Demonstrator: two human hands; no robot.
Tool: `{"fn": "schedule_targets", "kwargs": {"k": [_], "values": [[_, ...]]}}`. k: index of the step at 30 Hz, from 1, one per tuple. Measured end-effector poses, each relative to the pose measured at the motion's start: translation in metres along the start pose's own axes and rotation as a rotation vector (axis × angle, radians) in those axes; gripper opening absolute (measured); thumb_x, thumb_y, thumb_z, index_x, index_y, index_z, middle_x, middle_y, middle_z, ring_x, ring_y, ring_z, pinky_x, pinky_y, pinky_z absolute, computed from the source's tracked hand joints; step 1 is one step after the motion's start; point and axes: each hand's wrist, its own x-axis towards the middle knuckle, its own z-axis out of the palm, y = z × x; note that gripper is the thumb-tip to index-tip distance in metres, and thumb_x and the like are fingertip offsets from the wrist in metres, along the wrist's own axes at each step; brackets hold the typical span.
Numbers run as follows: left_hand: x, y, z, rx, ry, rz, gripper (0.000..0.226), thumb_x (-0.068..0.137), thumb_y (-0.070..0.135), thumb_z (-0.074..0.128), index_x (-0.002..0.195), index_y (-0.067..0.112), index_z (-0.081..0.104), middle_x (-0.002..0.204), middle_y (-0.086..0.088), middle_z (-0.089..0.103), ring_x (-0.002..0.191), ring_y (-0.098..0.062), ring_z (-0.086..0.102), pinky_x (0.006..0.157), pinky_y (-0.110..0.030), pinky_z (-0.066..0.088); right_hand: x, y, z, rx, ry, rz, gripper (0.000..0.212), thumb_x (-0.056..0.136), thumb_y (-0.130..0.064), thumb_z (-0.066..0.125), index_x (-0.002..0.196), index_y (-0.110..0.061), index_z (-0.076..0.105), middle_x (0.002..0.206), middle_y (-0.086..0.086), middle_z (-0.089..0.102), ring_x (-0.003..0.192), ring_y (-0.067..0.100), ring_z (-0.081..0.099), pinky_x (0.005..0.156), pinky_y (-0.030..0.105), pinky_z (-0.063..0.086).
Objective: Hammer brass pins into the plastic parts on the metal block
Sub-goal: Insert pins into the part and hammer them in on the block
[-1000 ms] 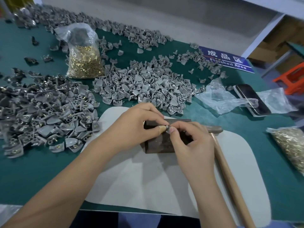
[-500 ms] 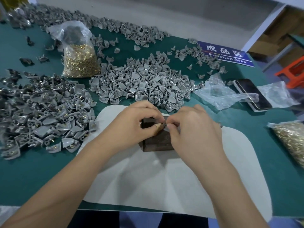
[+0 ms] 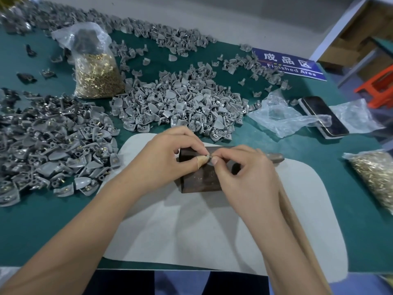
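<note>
- Over the block [image 3: 204,179], your L hand [image 3: 168,158] and R hand [image 3: 244,177] meet fingertip to fingertip, both pinched tight on one small grey part [image 3: 209,156]; it's too small to tell if a pin is in it.
- L thumb wears a tan bandage at the tip, touching the part.
- Block: dark, boxy metal w/ a scuffed, speckled top, sitting on a smooth white mat [image 3: 191,231] w/ rounded corners.
- Hammer [image 3: 297,209]: pale wood handle runs under your R forearm; dark head lies just beside the block's far R edge.
- Parts pile [image 3: 176,107]: matte grey plastic, curved shell shapes w/ small round holes, heaped behind the mat.
- L pile [image 3: 53,141]: same grey shells, many showing brass dots.
- Pin bag [image 3: 95,69]: crinkly clear plastic, full of shiny brass pins, standing far L of centre.
- 2nd pin bag [image 3: 374,175] at R edge.
- Phone [image 3: 323,116], glossy black, lies partly under loose clear plastic wrap [image 3: 282,118] on green tabletop [image 3: 42,226].
</note>
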Motion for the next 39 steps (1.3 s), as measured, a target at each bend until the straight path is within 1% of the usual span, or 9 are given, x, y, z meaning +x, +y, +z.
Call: {"fn": "schedule_targets", "kwargs": {"k": [5,11,20,27,30,32,34,37,39], "values": [[0.0,-0.003,0.0,0.021,-0.003,0.012,0.009,0.085,0.022,0.081,0.092,0.028,0.078,0.099,0.011,0.066,0.098,-0.014,0.063,0.074,-0.019,0.042,0.002,0.002,-0.002,0.002,-0.005,-0.01,0.01,0.089,-0.028,0.069,0.083,-0.034,0.074,0.086,-0.015,0.066,0.092,0.019,0.06,0.074,0.04,0.05],[0.0,-0.008,0.001,-0.022,0.008,0.029,0.009,0.084,0.032,0.076,0.092,0.03,0.078,0.098,0.013,0.066,0.094,-0.013,0.064,0.072,-0.027,0.046,0.013,-0.009,-0.01,-0.283,-0.046,-0.087,0.009,0.09,-0.032,0.069,0.082,-0.032,0.073,0.083,-0.012,0.064,0.094,0.018,0.052,0.058,0.032,0.039],[-0.001,-0.009,-0.001,0.012,0.001,0.044,0.013,0.084,0.02,0.081,0.093,0.029,0.078,0.099,0.013,0.067,0.096,-0.015,0.064,0.073,-0.029,0.046,0.014,-0.011,-0.017,-0.306,-0.111,-0.079,0.009,0.092,-0.04,0.065,0.09,-0.039,0.074,0.086,-0.011,0.067,0.095,0.017,0.056,0.06,0.03,0.036],[-0.001,-0.003,0.001,0.026,0.021,0.026,0.014,0.083,0.016,0.082,0.09,0.027,0.078,0.097,0.014,0.068,0.095,-0.012,0.063,0.072,-0.023,0.044,0.011,-0.001,-0.015,-0.157,-0.118,-0.09,0.011,0.091,-0.036,0.07,0.099,-0.041,0.076,0.095,-0.014,0.069,0.097,0.012,0.061,0.075,0.038,0.052],[-0.002,-0.002,0.0,0.037,0.023,0.019,0.01,0.084,0.021,0.081,0.09,0.028,0.079,0.097,0.013,0.068,0.095,-0.013,0.063,0.072,-0.025,0.046,0.006,0.007,-0.02,0.008,-0.066,-0.131,0.014,0.091,-0.027,0.074,0.103,-0.033,0.079,0.092,-0.014,0.07,0.085,0.002,0.059,0.078,0.03,0.051],[-0.002,-0.001,0.0,0.044,0.019,0.017,0.007,0.084,0.026,0.079,0.09,0.029,0.079,0.098,0.013,0.068,0.097,-0.015,0.063,0.072,-0.027,0.046,-0.002,0.023,-0.033,0.051,0.104,-0.066,0.012,0.096,-0.024,0.068,0.104,-0.029,0.077,0.093,-0.013,0.07,0.085,0.005,0.06,0.078,0.028,0.049],[-0.002,-0.001,0.001,0.066,0.021,0.023,0.006,0.084,0.028,0.078,0.09,0.03,0.078,0.097,0.014,0.068,0.097,-0.014,0.062,0.074,-0.025,0.044,-0.016,0.047,-0.047,-0.086,0.236,0.107,0.014,0.098,-0.032,0.062,0.107,-0.028,0.072,0.097,-0.006,0.067,0.095,0.021,0.061,0.075,0.035,0.046],[-0.002,0.0,0.002,0.109,0.032,0.04,0.006,0.084,0.029,0.076,0.089,0.031,0.077,0.097,0.014,0.067,0.097,-0.011,0.061,0.077,-0.02,0.041,-0.043,0.075,-0.053,-0.413,0.081,0.359,0.036,0.097,-0.045,0.061,0.122,-0.019,0.062,0.112,0.008,0.062,0.11,0.033,0.051,0.079,0.041,0.041],[-0.002,0.001,0.002,0.154,0.055,0.046,0.005,0.085,0.03,0.076,0.089,0.033,0.076,0.098,0.014,0.065,0.097,-0.011,0.06,0.077,-0.023,0.043,-0.051,0.08,-0.049,-0.376,-0.038,0.39,0.033,0.1,-0.04,0.059,0.12,-0.013,0.058,0.113,0.01,0.059,0.107,0.035,0.051,0.08,0.044,0.043]]}}
